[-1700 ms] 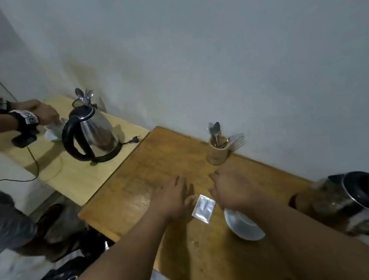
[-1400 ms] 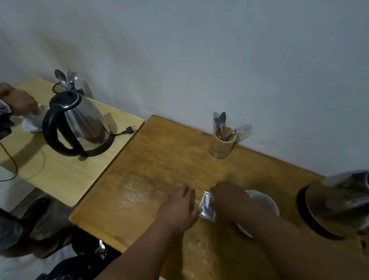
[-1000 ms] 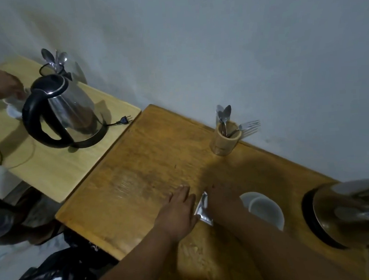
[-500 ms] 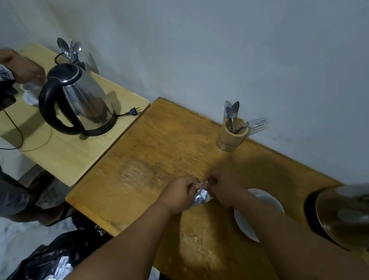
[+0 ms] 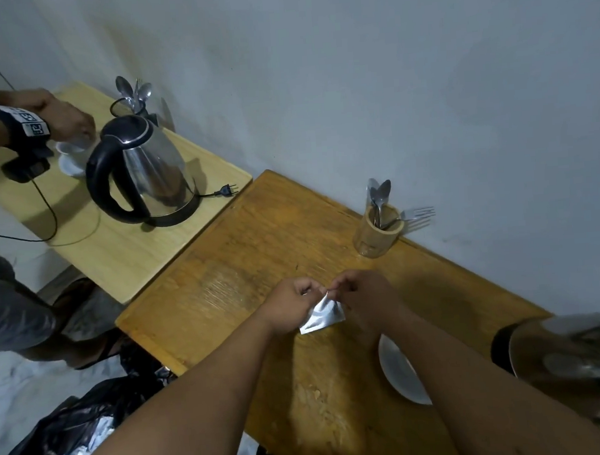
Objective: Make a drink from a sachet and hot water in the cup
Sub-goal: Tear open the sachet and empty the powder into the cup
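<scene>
A small silver sachet [image 5: 322, 317] hangs above the wooden table [image 5: 269, 265], held at its top edge by both hands. My left hand [image 5: 290, 306] pinches the left side of that edge and my right hand [image 5: 364, 299] pinches the right side. Under my right forearm lies a white cup on a saucer [image 5: 399, 371], mostly hidden by the arm. At the right edge stands a steel kettle [image 5: 577, 360], blurred and cut off by the frame.
A bamboo holder [image 5: 377, 232] with spoons and a fork stands by the wall. A second, lighter table [image 5: 122, 247] on the left bears another steel kettle [image 5: 142, 174], where another person's hand [image 5: 63, 116] touches a white cup. A black bag [image 5: 68, 439] lies on the floor.
Both hands have taken the sachet off the table and raised it, pinching its top edge. The other person's hand has moved onto the cup at the left table.
</scene>
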